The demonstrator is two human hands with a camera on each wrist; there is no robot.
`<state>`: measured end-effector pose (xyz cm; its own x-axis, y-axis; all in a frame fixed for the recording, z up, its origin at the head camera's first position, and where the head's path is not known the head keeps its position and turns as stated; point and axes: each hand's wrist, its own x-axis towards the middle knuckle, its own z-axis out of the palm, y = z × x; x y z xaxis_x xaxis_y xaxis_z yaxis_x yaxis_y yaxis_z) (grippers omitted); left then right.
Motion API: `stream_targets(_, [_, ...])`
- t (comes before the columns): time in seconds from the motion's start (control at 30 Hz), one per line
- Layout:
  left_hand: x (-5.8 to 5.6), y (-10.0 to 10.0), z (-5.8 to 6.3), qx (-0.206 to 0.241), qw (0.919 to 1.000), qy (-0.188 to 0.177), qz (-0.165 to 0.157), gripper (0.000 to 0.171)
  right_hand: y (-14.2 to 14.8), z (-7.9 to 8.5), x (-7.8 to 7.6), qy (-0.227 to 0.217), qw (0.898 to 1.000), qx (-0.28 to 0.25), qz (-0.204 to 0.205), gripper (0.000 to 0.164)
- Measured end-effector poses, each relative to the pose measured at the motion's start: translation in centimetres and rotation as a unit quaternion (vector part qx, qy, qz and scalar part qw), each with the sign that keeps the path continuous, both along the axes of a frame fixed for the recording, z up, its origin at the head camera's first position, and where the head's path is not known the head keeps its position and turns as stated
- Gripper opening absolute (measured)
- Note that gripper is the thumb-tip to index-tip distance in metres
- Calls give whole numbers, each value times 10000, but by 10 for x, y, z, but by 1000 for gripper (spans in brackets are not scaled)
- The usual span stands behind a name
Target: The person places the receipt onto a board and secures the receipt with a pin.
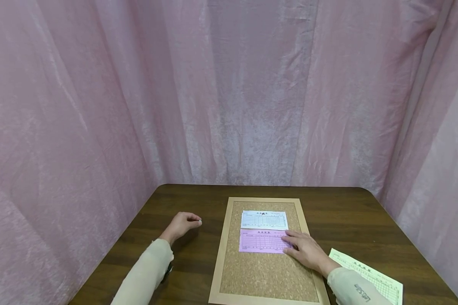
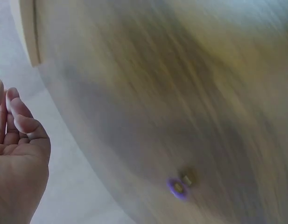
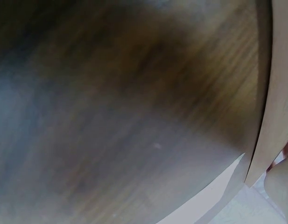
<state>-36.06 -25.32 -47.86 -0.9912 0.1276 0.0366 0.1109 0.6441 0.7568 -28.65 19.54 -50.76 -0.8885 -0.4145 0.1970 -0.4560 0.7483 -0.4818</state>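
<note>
My left hand (image 1: 182, 224) is over the table left of the corkboard (image 1: 267, 275), thumb and fingertips pinching a small whitish tack-like thing (image 1: 200, 221), too tiny to make out well. On the board lies a pink printed slip (image 1: 259, 242), directly below a white printed slip (image 1: 265, 220) with a small dark spot, perhaps a tack, at its top. My right hand (image 1: 307, 250) rests with extended fingers on the pink slip's right edge. In the left wrist view a purple tack-like piece (image 2: 177, 188) appears near the wooden tabletop.
A pale green printed form (image 1: 370, 275) lies on the table (image 1: 351, 212) right of the board, partly under the right forearm. The board has a raised light wooden frame (image 1: 218, 262). Pink curtains (image 1: 252, 93) hang behind and at both sides.
</note>
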Motion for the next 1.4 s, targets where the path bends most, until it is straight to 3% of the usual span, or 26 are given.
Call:
stream_targets(0.33, [0, 37, 6, 929, 9956, 104, -93, 22, 0, 0, -1, -8, 10000, 32, 37, 42])
stream_targets(0.63, [-2, 65, 5, 1843, 9824, -10, -313, 29, -1, 0, -1, -19, 10000, 24, 65, 43])
stream_targets(1.03, [1, 101, 8, 2185, 9749, -26, -421, 28, -1, -2, -1, 45, 9999, 67, 78, 43])
stream_targets(1.4, [1, 131, 6, 2445, 9676, -293, -561, 25, 0, -1, -1, 13, 10000, 49, 40, 44])
